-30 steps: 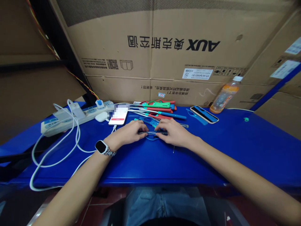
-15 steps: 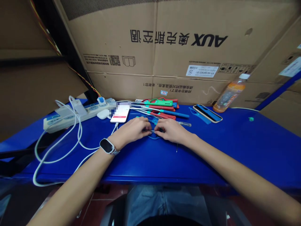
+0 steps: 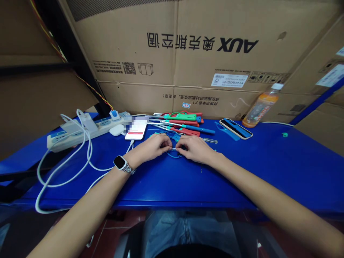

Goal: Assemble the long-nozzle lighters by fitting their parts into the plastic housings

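Left hand [image 3: 155, 147] and right hand [image 3: 195, 147]: yours, facing each other low over the tabletop [image 3: 172, 190]. Left grip: thumb and fingers pinched close, on one end of a thin pale piece [image 3: 173, 148]. Right grip: likewise pinched, on its other end. The piece bridges the narrow gap between your fingertips; your fingers cover the rest, full shape can't be told. Blue loop [image 3: 174, 156] just on your side of it. Beyond your hands, long-nosed lighters [image 3: 184, 117] heaped, handles green, red, blue. Lit phone [image 3: 136, 129] near the heap, on its left.
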A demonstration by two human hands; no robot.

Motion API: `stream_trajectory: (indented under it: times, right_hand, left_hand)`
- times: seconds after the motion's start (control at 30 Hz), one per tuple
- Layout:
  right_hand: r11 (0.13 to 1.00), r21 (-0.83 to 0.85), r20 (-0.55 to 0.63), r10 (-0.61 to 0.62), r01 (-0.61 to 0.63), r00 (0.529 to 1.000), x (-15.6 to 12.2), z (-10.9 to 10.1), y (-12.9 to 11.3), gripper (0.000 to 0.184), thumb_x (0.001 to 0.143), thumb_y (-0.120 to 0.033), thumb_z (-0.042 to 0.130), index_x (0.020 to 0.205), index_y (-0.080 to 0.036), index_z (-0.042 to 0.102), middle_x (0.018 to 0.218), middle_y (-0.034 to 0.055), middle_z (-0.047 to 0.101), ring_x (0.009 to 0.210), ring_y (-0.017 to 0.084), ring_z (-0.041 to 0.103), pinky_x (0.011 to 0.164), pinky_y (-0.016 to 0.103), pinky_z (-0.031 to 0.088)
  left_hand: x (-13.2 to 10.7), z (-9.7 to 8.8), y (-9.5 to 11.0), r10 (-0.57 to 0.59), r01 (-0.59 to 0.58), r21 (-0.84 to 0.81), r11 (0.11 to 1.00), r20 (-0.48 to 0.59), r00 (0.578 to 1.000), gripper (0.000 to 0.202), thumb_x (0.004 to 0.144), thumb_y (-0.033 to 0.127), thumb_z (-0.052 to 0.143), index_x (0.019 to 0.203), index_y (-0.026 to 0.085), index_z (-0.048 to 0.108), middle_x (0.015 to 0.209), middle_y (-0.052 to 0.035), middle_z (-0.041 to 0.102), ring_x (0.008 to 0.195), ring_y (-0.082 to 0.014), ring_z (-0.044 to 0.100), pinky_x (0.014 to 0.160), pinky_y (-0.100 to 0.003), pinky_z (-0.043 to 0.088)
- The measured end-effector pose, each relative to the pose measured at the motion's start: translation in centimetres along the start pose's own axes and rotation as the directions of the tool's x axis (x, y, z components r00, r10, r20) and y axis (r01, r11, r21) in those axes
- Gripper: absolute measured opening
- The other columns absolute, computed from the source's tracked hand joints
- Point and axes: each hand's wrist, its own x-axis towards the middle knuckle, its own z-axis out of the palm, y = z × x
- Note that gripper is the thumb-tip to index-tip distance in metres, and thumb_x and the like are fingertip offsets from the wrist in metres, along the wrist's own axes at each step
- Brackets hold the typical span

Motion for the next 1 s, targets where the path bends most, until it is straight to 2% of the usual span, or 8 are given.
stream_trajectory:
  times: [0.17, 0.47, 0.67, 0.83, 1.0]
  right_hand:
    - [1.000, 0.007, -0.032, 0.025, -0.025, 0.999, -0.19, 0.28, -0.11, 0.007, 0.088, -0.022, 0.062, 0.089, -0.021, 0.069, 0.090, 0.0014, 0.069, 0.078, 0.015, 0.061, 0.061, 0.025, 0.034]
    - [0.999, 0.031, -0.092, 0.014, -0.011, 0.996, -0.42, 0.56, 0.10, 0.005, 0.087, -0.021, 0.064, 0.086, -0.019, 0.068, 0.087, 0.0009, 0.068, 0.072, 0.012, 0.058, 0.058, 0.023, 0.030]
    - [0.996, 0.085, -0.070, 0.016, -0.010, 0.997, -0.13, 0.45, 0.45, 0.007, 0.085, -0.018, 0.066, 0.083, -0.021, 0.072, 0.089, 0.0003, 0.070, 0.077, 0.013, 0.062, 0.061, 0.023, 0.034]
    - [0.998, 0.067, -0.066, -0.003, 0.007, 0.998, 0.03, 0.34, 0.45, 0.008, 0.084, -0.017, 0.066, 0.086, -0.021, 0.072, 0.085, 0.0006, 0.070, 0.075, 0.013, 0.060, 0.061, 0.024, 0.034]
    - [0.995, 0.097, -0.077, -0.004, 0.011, 0.997, -0.05, 0.35, 0.51, 0.007, 0.084, -0.016, 0.064, 0.084, -0.020, 0.071, 0.084, -0.0001, 0.069, 0.074, 0.013, 0.060, 0.063, 0.024, 0.035]
  left_hand:
    - [-0.03, 0.06, -0.09, 0.050, -0.051, 0.051, 0.997, 0.033, 0.998, 0.015, 0.093, 0.020, 0.054, 0.089, 0.016, 0.068, 0.091, -0.0058, 0.065, 0.082, -0.0167, 0.061, 0.078, -0.030, 0.047]
    - [-0.07, -0.07, 0.06, 0.116, -0.116, 0.101, 0.988, 0.005, 0.993, 0.016, 0.094, 0.019, 0.053, 0.089, 0.016, 0.068, 0.090, -0.0053, 0.062, 0.081, -0.0167, 0.059, 0.076, -0.028, 0.046]
    - [-0.08, -0.15, -0.17, 0.135, -0.135, 0.055, 0.989, -0.004, 0.991, 0.015, 0.092, 0.017, 0.057, 0.090, 0.017, 0.071, 0.087, -0.0043, 0.063, 0.074, -0.0142, 0.060, 0.072, -0.026, 0.046]
    - [-0.04, -0.21, -0.14, 0.158, -0.157, 0.084, 0.984, 0.004, 0.987, 0.016, 0.093, 0.017, 0.055, 0.088, 0.017, 0.071, 0.085, -0.0044, 0.064, 0.073, -0.0146, 0.061, 0.070, -0.026, 0.046]
    - [-0.06, -0.28, -0.20, 0.192, -0.194, 0.129, 0.973, 0.026, 0.981, 0.021, 0.094, 0.014, 0.050, 0.090, 0.018, 0.071, 0.096, -0.0065, 0.065, 0.078, -0.0154, 0.063, 0.076, -0.027, 0.047]
